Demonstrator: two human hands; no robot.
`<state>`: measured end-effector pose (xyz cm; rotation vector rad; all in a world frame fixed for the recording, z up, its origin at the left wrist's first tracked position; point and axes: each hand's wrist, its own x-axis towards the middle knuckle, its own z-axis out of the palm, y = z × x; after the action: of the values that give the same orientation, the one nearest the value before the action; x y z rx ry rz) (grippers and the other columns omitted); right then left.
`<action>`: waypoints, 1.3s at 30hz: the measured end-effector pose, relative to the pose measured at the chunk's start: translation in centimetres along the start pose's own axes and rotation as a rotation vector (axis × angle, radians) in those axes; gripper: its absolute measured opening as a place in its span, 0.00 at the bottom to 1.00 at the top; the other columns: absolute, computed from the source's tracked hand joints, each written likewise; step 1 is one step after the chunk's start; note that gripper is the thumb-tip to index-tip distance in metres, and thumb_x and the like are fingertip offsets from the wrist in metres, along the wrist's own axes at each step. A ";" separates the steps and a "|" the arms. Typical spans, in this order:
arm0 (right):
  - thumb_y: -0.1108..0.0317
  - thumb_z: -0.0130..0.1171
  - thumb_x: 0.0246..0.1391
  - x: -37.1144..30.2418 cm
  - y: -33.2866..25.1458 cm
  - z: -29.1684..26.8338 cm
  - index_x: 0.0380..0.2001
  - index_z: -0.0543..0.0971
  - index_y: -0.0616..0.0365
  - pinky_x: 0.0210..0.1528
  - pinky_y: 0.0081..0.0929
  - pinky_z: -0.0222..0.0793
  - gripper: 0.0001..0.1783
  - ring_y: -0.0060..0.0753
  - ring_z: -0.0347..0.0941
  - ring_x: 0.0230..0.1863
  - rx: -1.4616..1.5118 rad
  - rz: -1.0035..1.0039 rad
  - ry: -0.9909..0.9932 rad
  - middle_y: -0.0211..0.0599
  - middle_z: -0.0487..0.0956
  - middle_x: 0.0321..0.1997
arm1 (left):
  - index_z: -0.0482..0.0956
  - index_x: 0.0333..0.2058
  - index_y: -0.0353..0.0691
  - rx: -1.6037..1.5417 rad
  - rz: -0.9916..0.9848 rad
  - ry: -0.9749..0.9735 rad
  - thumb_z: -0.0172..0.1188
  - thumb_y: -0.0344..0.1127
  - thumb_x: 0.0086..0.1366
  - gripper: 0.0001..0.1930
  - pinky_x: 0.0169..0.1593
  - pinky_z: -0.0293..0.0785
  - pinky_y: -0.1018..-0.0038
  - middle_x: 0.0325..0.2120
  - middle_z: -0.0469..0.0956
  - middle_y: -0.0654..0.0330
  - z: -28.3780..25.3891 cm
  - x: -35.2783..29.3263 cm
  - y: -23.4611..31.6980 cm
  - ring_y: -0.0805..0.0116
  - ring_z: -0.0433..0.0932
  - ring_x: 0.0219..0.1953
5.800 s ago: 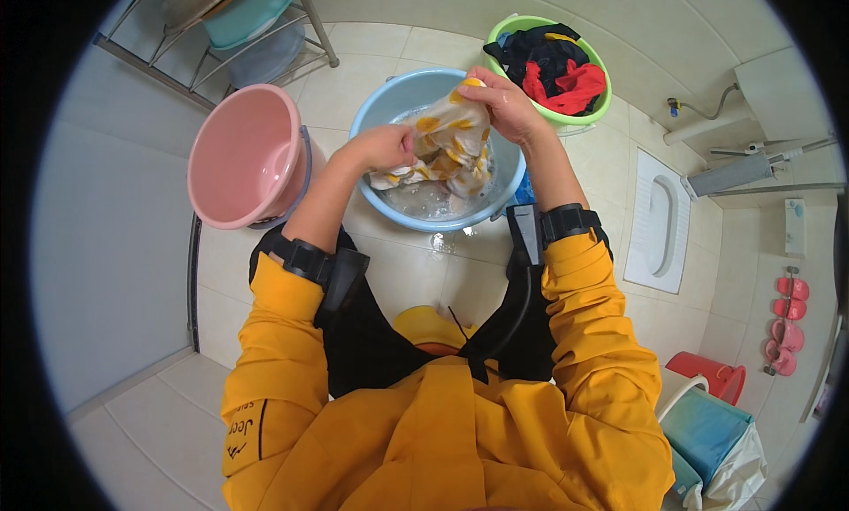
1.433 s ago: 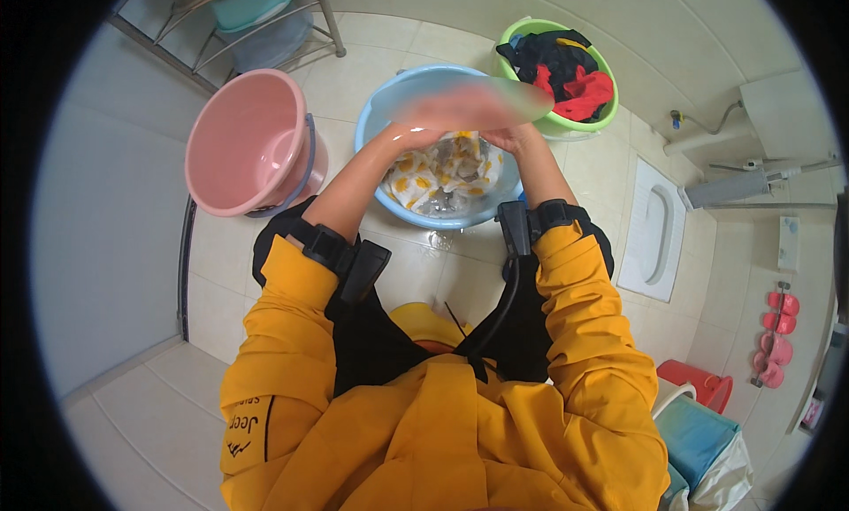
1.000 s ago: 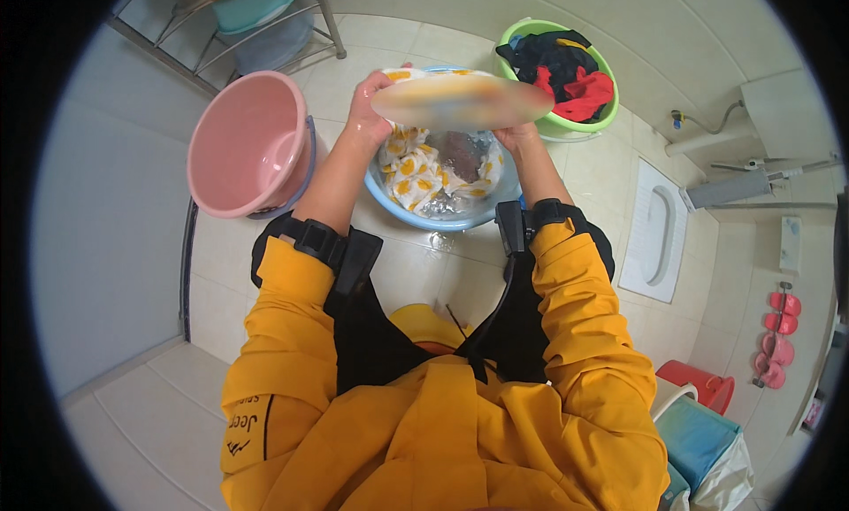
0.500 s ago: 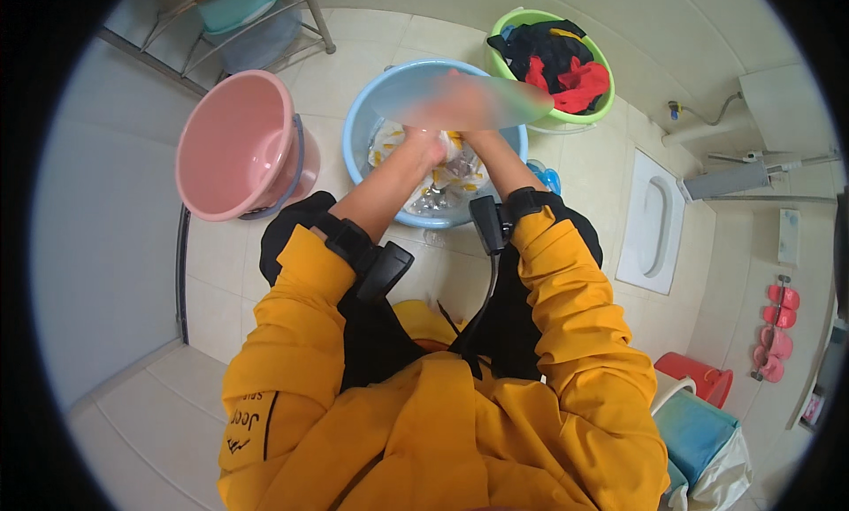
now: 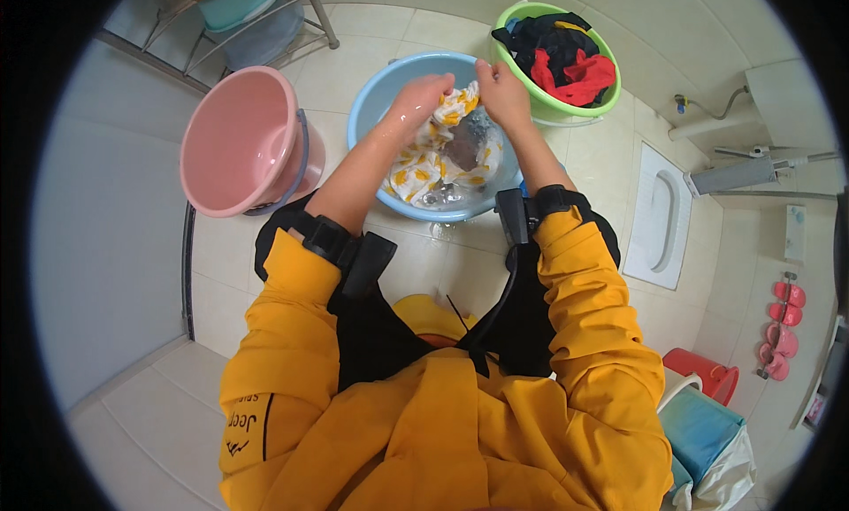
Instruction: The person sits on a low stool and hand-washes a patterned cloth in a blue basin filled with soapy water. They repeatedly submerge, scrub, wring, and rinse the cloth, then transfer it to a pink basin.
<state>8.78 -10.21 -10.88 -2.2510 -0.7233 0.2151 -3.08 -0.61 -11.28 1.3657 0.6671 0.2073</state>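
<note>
A light blue basin (image 5: pixel 361 122) stands on the floor in front of me, holding water and a wet white cloth with a yellow pattern (image 5: pixel 416 177). My left hand (image 5: pixel 419 102) is closed on a bunched upper part of this cloth. Opposite it, my right hand (image 5: pixel 504 95) pinches the cloth's end near the basin's far right rim. Between the hands the fabric is gathered and raised, while the rest hangs down into the water. Some of the fingers are hidden behind the hands.
An empty pink bucket (image 5: pixel 234 144) stands at the left. At the far right is a green bucket (image 5: pixel 610 47) of dark and red clothes. A squat toilet (image 5: pixel 656 215) is set in the floor on the right. A metal-legged rack (image 5: pixel 318 16) stands far left.
Both hands were low over the basin, partly smeared over. Now they are apart, with a gathered stretch of the cloth raised between them. My right hand has shifted right.
</note>
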 end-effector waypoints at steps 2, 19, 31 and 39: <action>0.52 0.49 0.47 0.3 0.3 -0.6 0.28 0.73 0.61 0.32 0.26 0.66 0.20 0.39 0.72 0.31 0.326 0.151 -0.238 0.44 0.74 0.29 | 0.69 0.39 0.38 0.464 0.189 0.029 0.55 0.46 0.52 0.20 0.42 0.67 0.71 0.36 0.71 0.58 -0.7 -0.3 -0.3 0.65 0.71 0.38; 0.68 0.52 0.40 -2.0 11.8 9.5 0.30 0.74 0.68 0.19 0.31 0.67 0.14 0.39 0.72 0.21 -0.346 0.412 -0.909 0.45 0.74 0.30 | 0.70 0.38 0.38 0.139 0.109 0.254 0.58 0.44 0.48 0.20 0.31 0.68 0.76 0.29 0.72 0.63 -2.8 -2.7 2.5 0.73 0.70 0.30; 0.67 0.56 0.35 -1.8 -1.7 -3.2 0.26 0.74 0.54 0.17 0.15 0.51 0.10 0.16 0.59 0.18 0.459 0.290 -0.559 0.24 0.69 0.21 | 0.66 0.41 0.38 -0.521 -0.177 0.191 0.48 0.47 0.58 0.19 0.34 0.72 0.70 0.32 0.73 0.55 -4.0 -2.6 3.1 0.65 0.74 0.32; 0.74 0.53 0.37 -3.4 -4.0 -7.5 0.30 0.75 0.60 0.38 0.16 0.60 0.11 0.20 0.67 0.31 0.869 -0.091 -0.444 0.27 0.74 0.29 | 0.61 0.47 0.37 -0.624 -0.098 -0.077 0.42 0.38 0.61 0.17 0.46 0.68 0.67 0.40 0.70 0.53 -0.8 -2.8 1.7 0.59 0.72 0.40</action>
<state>6.96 -14.45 -2.97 -1.3437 -0.7581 0.8277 -5.34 -1.03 -8.83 0.7373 0.5408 0.2568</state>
